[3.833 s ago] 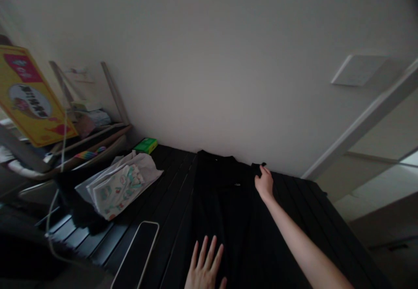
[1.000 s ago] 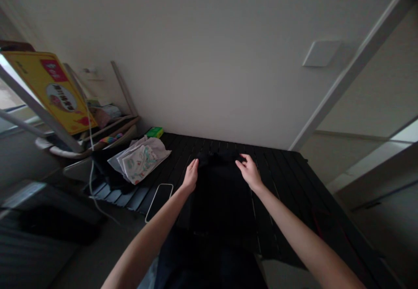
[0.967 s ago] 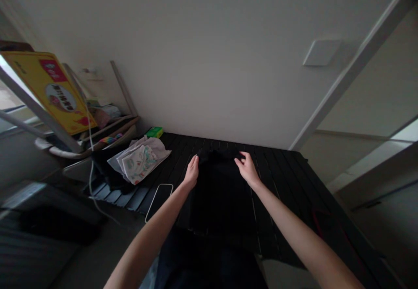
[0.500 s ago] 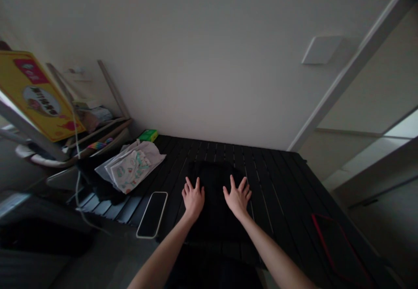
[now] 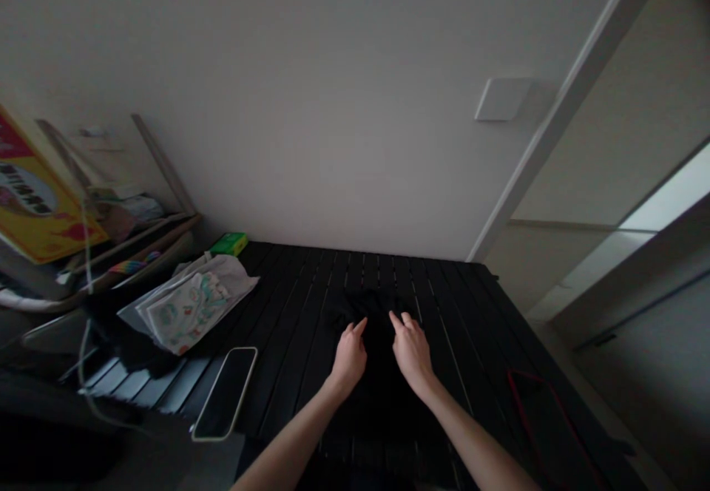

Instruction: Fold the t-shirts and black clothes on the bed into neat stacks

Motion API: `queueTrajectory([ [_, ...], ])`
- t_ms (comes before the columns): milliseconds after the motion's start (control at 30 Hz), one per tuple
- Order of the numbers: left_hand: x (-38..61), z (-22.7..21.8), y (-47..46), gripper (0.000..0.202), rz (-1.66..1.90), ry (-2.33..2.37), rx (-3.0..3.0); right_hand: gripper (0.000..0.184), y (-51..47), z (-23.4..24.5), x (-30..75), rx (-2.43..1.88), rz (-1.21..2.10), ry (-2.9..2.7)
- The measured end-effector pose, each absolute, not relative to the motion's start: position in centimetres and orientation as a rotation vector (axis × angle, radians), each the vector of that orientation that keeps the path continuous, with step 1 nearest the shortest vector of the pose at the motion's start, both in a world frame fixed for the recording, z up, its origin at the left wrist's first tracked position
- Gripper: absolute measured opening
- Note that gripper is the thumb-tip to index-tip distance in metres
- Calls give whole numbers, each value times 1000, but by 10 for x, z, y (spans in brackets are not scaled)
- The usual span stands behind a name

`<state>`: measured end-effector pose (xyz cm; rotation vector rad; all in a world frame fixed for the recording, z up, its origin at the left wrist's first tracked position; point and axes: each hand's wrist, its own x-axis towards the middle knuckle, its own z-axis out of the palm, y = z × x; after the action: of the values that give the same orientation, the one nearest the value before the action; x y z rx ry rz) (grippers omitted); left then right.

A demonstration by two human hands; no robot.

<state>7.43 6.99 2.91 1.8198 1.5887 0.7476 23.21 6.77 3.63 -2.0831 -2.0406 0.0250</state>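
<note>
A piece of black cloth (image 5: pixel 380 387), perhaps a garment, lies on the black slatted table (image 5: pixel 293 284) in front of me. Its dark colour blends with the tabletop, so its outline is hard to make out. My left hand (image 5: pixel 350 356) is closed on its left part, index finger stretched forward and the others curled under. Opposite it, my right hand (image 5: pixel 411 349) grips the right part, with its fingers bent into the fabric. Between and beyond the hands the cloth's far edge is rumpled.
Left of the cloth lies a phone (image 5: pixel 226 393) with a pale rim. Behind it are printed white bags (image 5: pixel 191 302) and a green box (image 5: pixel 229 243). A red-edged tablet-like thing (image 5: pixel 546 417) rests at the right. The wall (image 5: pixel 344 121) borders the table's far side.
Both hands have gone from spread flat on the cloth to closed, and have come nearer each other. The cloth's far edge has become wrinkled. The view has shifted to the right.
</note>
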Motion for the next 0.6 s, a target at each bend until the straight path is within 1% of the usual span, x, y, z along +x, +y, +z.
queueTrajectory([
  [100, 114, 51, 91, 55, 861, 1368, 1889, 60, 83, 64, 289, -2147, -218, -1987],
  [167, 145, 71, 113, 56, 874, 1218, 1982, 57, 101, 86, 329, -2186, -342, -1921],
  [267, 188, 94, 148, 62, 762, 1129, 2101, 51, 135, 109, 381, -2276, -449, -1726],
  [333, 207, 99, 166, 65, 633, 1195, 2129, 51, 154, 107, 404, -2357, -462, -1546],
  [433, 209, 81, 172, 61, 540, 1391, 2090, 62, 163, 73, 413, -2436, -392, -1435],
  [533, 183, 44, 159, 59, 492, 1521, 2115, 66, 151, 16, 399, -2479, -124, -1597],
  [600, 156, 19, 146, 58, 401, 1560, 2165, 67, 139, -17, 388, -2532, 44, -1604],
])
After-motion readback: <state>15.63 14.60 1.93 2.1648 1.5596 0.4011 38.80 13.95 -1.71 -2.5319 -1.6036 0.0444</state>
